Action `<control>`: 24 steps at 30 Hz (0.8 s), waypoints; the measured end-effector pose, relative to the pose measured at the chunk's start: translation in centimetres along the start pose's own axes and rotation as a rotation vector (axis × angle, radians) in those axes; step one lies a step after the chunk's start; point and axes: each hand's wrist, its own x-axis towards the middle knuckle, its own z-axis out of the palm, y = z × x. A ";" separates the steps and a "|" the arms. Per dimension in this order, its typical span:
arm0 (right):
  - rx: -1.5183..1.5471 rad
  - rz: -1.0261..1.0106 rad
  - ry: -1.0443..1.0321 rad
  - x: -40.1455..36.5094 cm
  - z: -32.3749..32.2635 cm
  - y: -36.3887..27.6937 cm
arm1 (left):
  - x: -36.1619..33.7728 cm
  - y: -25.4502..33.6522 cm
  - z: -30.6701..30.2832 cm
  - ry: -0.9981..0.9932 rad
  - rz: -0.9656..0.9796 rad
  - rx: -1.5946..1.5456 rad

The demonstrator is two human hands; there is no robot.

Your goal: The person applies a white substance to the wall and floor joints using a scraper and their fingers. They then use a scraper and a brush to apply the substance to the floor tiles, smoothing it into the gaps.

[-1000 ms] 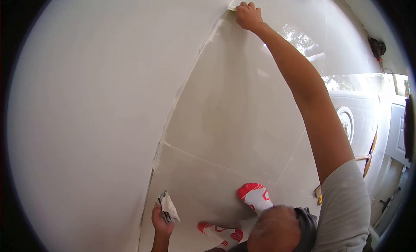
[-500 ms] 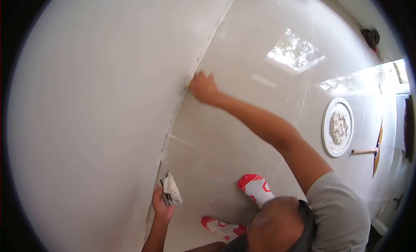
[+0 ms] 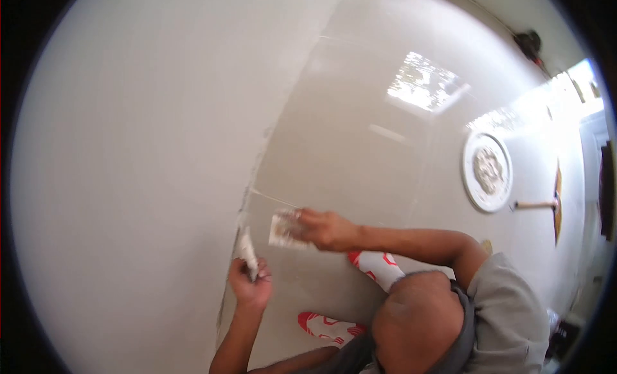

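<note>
Low beside the wall, my left hand (image 3: 252, 289) is closed around a putty knife whose blade carries white paste (image 3: 248, 247). My right hand (image 3: 333, 231) grips a flat, square scraper (image 3: 280, 230) smeared with pale paste, blurred by motion. This scraper is over the floor, a short way right of the left hand's blade; the two do not touch. Along the joint between the white wall (image 3: 141, 149) and the glossy tiled floor (image 3: 360, 78) runs a rough line.
To the right on the floor lies a round white tray (image 3: 470, 189) with a mound of paste (image 3: 488, 170). Beyond it is a wooden-handled tool (image 3: 535, 205). A dark object (image 3: 528, 44) sits at the far edge. My socked feet (image 3: 380, 267) are close by.
My right hand has come back from the wall joint toward the left hand, bringing its scraper into view. The left hand has turned its blade more upright. The view has shifted slightly.
</note>
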 end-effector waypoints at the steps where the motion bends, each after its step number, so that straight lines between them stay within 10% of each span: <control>1: -0.009 0.193 0.022 -1.7 -0.5 1.2 | -0.5 0.3 1.1 0.007 0.070 0.062; 9: 0.252 1.507 1.143 -26.1 -13.3 5.0 | -1.4 1.6 0.9 -0.126 0.112 0.068; 15: 0.539 1.413 1.918 -33.7 -19.1 3.7 | -1.0 -0.1 0.5 0.040 0.061 0.129; 19: 0.481 1.917 1.536 -27.1 -15.3 1.3 | -1.1 -0.9 1.7 0.180 0.064 0.317; 21: 0.482 1.564 0.776 -21.2 -11.6 0.4 | -0.9 -1.6 1.1 0.116 0.040 0.368; 24: 0.542 1.220 0.346 -10.9 -7.7 -1.3 | 0.0 -2.1 -0.4 -0.022 -0.013 0.414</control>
